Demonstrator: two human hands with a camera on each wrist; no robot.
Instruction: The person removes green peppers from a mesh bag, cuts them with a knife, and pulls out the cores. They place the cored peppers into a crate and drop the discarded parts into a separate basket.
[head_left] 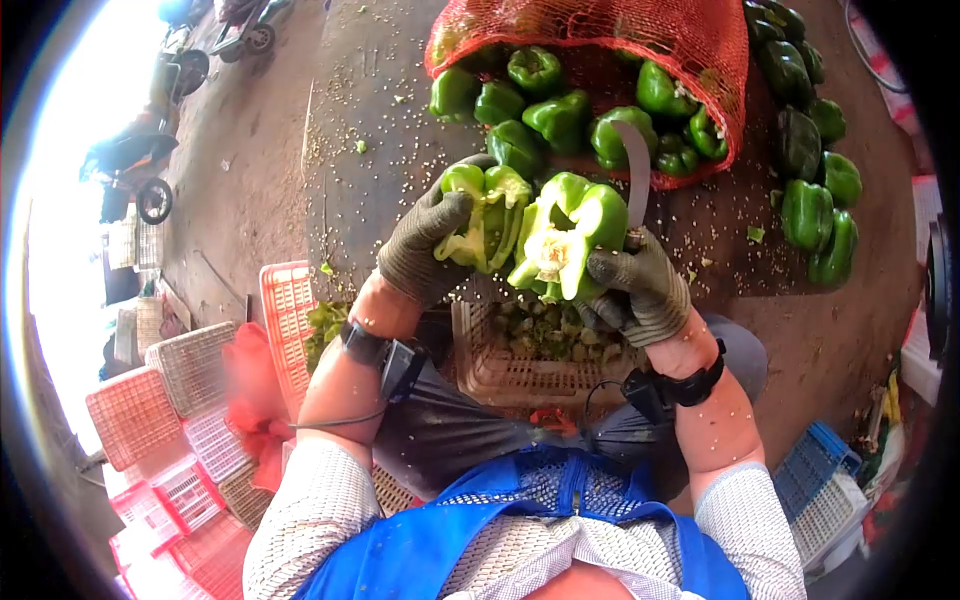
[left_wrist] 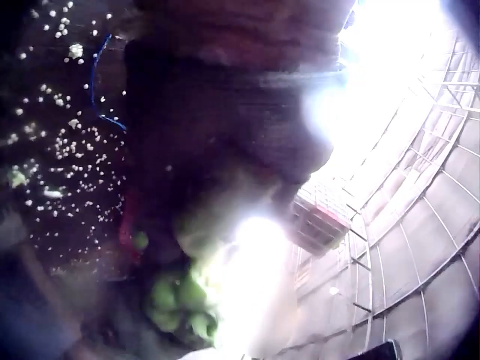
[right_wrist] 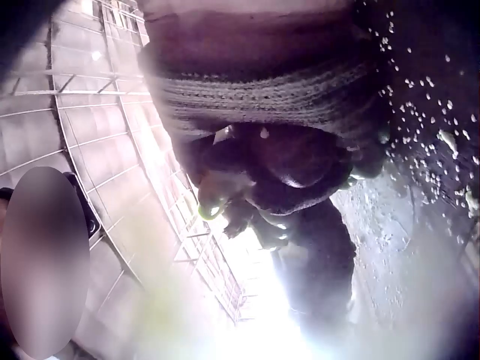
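In the head view my gloved left hand [head_left: 418, 245] grips one half of a green bell pepper [head_left: 484, 222], its hollow inside turned up. My gloved right hand [head_left: 650, 288] holds the other pepper half [head_left: 590, 222], with the pale seed core [head_left: 553, 254] in it. The two halves are side by side, close over the table's near edge. A knife [head_left: 637, 172] with a curved blade sticks up from the right hand, its handle mostly hidden by the glove. Both wrist views are dark and glaring; the left glove [left_wrist: 225, 112] and right glove [right_wrist: 285, 161] show there.
A red mesh sack [head_left: 600, 30] spills whole peppers [head_left: 560, 118] onto the seed-strewn table [head_left: 370, 130]. More peppers [head_left: 806, 212] line the table's right side. Below the hands, a crate [head_left: 475, 372] holds green scraps. Stacked plastic crates [head_left: 130, 418] stand at the left.
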